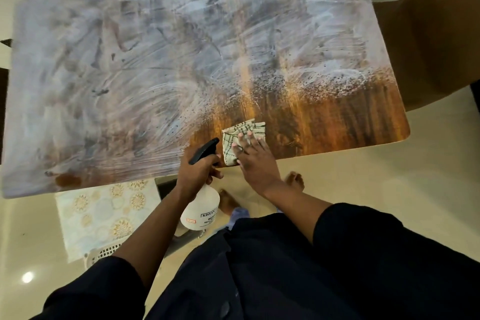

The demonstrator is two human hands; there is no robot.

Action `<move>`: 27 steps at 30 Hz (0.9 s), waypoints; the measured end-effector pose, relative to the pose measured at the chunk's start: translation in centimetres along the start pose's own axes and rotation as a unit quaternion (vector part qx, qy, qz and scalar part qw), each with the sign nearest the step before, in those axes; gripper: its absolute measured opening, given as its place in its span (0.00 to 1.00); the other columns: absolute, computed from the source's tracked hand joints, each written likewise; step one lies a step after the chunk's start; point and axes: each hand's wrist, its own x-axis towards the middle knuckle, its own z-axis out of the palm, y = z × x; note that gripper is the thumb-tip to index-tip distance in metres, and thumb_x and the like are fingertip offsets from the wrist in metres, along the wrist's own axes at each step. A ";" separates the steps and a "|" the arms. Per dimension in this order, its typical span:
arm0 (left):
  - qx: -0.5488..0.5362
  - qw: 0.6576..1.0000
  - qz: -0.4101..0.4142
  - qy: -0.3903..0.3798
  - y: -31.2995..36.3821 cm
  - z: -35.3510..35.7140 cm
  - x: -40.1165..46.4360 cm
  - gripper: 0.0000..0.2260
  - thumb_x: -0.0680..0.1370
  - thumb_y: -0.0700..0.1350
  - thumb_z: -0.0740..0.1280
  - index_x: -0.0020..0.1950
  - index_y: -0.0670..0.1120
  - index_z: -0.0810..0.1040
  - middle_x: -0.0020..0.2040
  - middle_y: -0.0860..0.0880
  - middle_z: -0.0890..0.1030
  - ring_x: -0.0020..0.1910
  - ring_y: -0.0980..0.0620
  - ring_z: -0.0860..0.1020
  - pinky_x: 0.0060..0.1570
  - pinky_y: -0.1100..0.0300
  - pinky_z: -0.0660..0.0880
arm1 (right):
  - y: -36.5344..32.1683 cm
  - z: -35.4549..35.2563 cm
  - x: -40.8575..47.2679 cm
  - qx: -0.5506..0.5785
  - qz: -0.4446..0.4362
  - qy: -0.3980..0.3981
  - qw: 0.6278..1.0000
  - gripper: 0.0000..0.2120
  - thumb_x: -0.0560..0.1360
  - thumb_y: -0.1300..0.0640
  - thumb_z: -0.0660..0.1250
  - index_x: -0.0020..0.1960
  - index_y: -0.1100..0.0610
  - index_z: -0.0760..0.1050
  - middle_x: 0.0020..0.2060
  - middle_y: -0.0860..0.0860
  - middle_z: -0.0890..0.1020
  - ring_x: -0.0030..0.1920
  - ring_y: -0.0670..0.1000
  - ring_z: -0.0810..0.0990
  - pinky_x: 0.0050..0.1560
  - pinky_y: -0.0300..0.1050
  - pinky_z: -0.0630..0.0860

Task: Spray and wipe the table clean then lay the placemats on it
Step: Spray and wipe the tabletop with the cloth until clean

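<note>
At the far left, the tabletop (104,73) in front of you is smeared almost all over with a whitish, streaky film, swirled in arcs; only a strip along your near edge and the near right corner shows bare, glossy brown wood grain, with fine speckles where the film thins out. Below the near left edge, a pale placemat (104,215) with gold round motifs lies lower than the tabletop, partly tucked under its edge in this view; a white perforated basket (104,254) peeks out at its lower corner, just above your left sleeve.

Moving toward the middle, your left hand (194,174) is wrapped around the neck of a spray bottle (200,213). Its black nozzle points up and to the right over the tabletop's near edge, while the white body with a printed label hangs below the edge, tilted toward you. Whether a finger sits on the trigger cannot be told.

Just to the right of the nozzle, your right hand (254,158) lies flat with fingers straight and slightly spread, pressing on a folded cloth (241,140). The cloth is cream with dark green line patterns and rests on the clean wood strip, touching the near edge.

Beneath your hands, your bare feet stand on the beige tiled floor (389,189). At the far right, a brown chair (428,34) sits close beside the tabletop's right side.
</note>
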 end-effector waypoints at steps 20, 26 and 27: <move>-0.067 0.997 -0.024 -0.005 -4.0 -9.3 1.5 0.04 0.79 0.31 0.66 0.49 0.36 0.80 0.37 0.38 0.81 0.27 0.43 0.80 0.23 0.61 0.66 | 4.3 -2.3 -0.7 -0.006 0.285 0.117 0.951 0.21 0.82 0.60 0.61 0.74 0.60 0.72 0.77 0.60 0.67 0.79 0.63 0.60 0.75 0.56 0.59; -0.086 0.995 -0.032 0.030 -5.9 -13.3 1.0 0.03 0.78 0.32 0.66 0.47 0.36 0.80 0.37 0.36 0.81 0.27 0.43 0.80 0.24 0.60 0.66 | -7.1 2.9 2.8 -0.007 0.069 0.112 0.991 0.23 0.77 0.67 0.68 0.72 0.59 0.74 0.75 0.58 0.70 0.77 0.64 0.64 0.75 0.63 0.63; -0.088 0.995 -0.032 0.038 -6.1 -13.9 0.8 0.03 0.79 0.32 0.66 0.47 0.36 0.80 0.37 0.36 0.81 0.27 0.43 0.80 0.24 0.60 0.67 | -9.0 3.6 3.5 -0.002 0.034 0.103 0.994 0.25 0.76 0.69 0.68 0.72 0.58 0.74 0.76 0.57 0.70 0.78 0.63 0.63 0.76 0.62 0.62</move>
